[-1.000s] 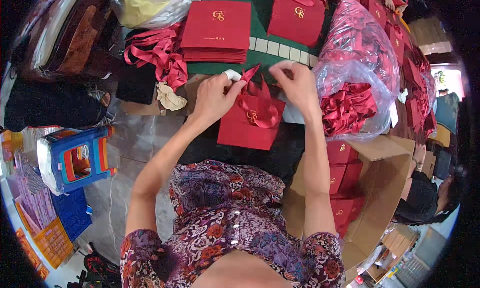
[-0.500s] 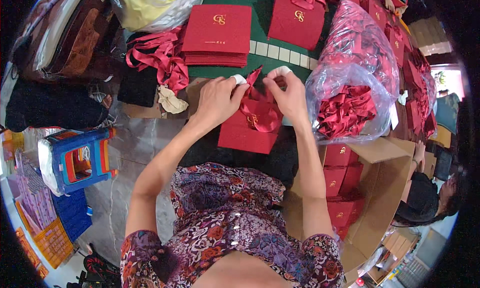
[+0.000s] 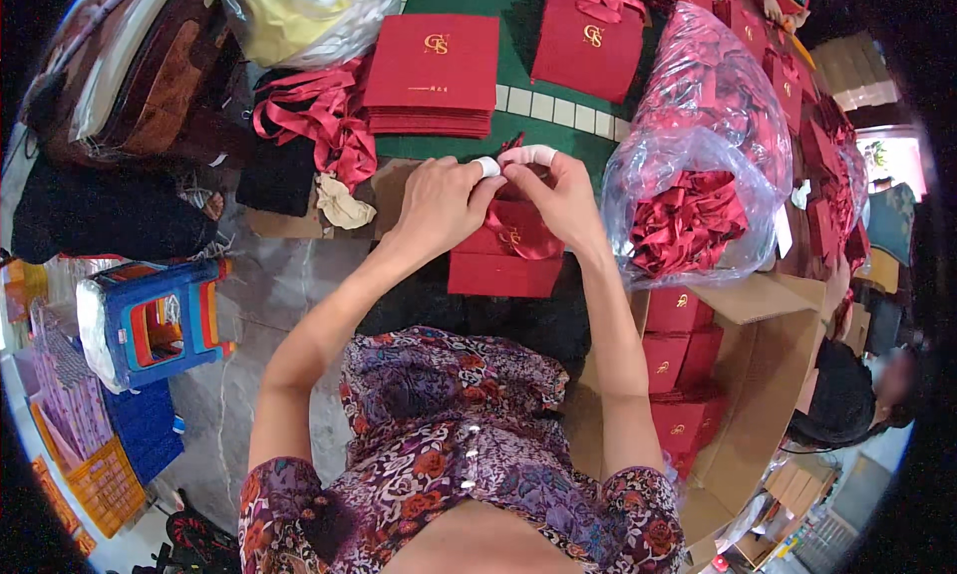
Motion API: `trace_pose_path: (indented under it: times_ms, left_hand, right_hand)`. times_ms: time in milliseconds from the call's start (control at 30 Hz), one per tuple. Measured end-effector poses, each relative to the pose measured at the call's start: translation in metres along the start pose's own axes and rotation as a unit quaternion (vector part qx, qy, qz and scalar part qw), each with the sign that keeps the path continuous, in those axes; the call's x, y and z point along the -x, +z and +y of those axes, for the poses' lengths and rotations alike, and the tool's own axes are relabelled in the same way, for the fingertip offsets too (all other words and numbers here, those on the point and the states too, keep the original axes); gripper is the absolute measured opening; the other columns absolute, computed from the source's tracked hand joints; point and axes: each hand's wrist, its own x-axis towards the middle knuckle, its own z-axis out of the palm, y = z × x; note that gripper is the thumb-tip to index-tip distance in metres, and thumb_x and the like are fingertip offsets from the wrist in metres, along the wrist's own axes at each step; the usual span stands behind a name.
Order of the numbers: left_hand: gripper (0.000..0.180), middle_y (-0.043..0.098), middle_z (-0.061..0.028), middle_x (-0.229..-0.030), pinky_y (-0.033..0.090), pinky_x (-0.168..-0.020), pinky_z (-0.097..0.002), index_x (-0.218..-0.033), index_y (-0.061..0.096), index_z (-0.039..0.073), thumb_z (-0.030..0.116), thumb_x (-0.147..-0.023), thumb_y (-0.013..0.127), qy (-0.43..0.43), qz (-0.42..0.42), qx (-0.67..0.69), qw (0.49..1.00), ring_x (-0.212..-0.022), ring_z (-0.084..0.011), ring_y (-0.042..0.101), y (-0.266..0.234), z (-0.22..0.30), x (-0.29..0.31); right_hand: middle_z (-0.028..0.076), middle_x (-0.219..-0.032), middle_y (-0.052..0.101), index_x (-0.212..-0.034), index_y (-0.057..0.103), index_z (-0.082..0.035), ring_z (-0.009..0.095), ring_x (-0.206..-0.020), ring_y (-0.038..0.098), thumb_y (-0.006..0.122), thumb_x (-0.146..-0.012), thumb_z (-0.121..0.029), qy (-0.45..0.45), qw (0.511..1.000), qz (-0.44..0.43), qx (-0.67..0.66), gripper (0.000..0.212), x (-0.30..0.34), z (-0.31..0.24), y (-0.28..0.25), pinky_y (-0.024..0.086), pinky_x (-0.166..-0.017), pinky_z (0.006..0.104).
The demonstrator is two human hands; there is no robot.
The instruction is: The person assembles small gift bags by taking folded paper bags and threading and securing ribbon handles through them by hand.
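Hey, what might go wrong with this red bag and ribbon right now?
The satin ribbon might slip from the left hand or right hand, since both wear white wrappings. The red bag could tilt or crease if the ribbon is tugged. Loose ribbons could slide from the plastic sack, whose mouth gapes open nearby.

L hand (image 3: 437, 207) & R hand (image 3: 568, 200) meet over the ribbon (image 3: 538, 243), so the exact bit pinched btwn them is hidden from me. They also cover some of the red bag's (image 3: 503, 278) upper pt, & the ribbon blocks pt of its gold mark. R forearm (image 3: 620, 350) hides pt of the carton (image 3: 763, 375). Clear sack (image 3: 309, 16) cut off up top. Co-worker (image 3: 837, 395), far R: head blurred.
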Motion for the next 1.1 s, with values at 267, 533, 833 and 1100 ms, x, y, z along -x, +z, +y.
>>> trace_pose_path:
  times_ms: [267,533,833,1100]
  left_hand:
    - [0.041,0.058,-0.0208,-0.111,0.05,-0.074,-0.0477,-0.119,0.055,0.0,0.023,-0.088,0.069,0.024,0.109,0.13,0.985,-0.075,-0.0381,0.061,0.01,-0.013,0.026]
    - [0.063,0.066,-0.0306,-0.107,0.051,-0.087,-0.0462,-0.135,0.041,-0.011,0.021,-0.089,0.07,-0.105,-0.037,0.279,0.954,-0.105,-0.044,0.065,0.003,-0.001,0.048]
    - [0.056,0.068,-0.0211,-0.115,0.051,-0.091,-0.0385,-0.136,0.042,-0.008,0.015,-0.091,0.068,-0.107,-0.033,0.322,0.94,-0.107,-0.0297,0.067,-0.005,0.014,0.062]
    - [0.045,0.057,-0.0076,-0.134,0.041,-0.106,-0.0334,-0.142,0.042,0.0,0.007,-0.099,0.053,-0.234,-0.077,0.59,0.769,-0.122,-0.0153,0.053,-0.028,0.024,-0.001]
  right_hand:
    - [-0.005,-0.091,0.064,-0.105,0.069,-0.002,0.003,-0.081,0.054,0.063,-0.098,-0.013,0.004,0.997,0.069,-0.033,0.014,0.005,-0.008,-0.015,0.044,-0.074,0.0193]
    - [-0.006,-0.087,0.061,-0.105,0.069,-0.003,0.001,-0.077,0.05,0.062,-0.099,-0.013,0.004,0.987,0.144,-0.064,0.014,-0.015,-0.012,-0.011,0.04,-0.069,0.0184]
    - [-0.002,-0.09,0.067,-0.112,0.068,0.001,0.005,-0.082,0.059,0.065,-0.096,-0.011,-0.069,0.978,0.196,0.007,0.02,-0.036,-0.018,-0.036,0.047,-0.073,0.0206]
    - [0.01,-0.103,0.07,-0.106,0.069,0.002,0.021,-0.103,0.064,0.062,-0.094,0.002,-0.22,0.908,0.326,0.144,0.013,0.062,-0.056,-0.018,0.049,-0.092,0.0319]
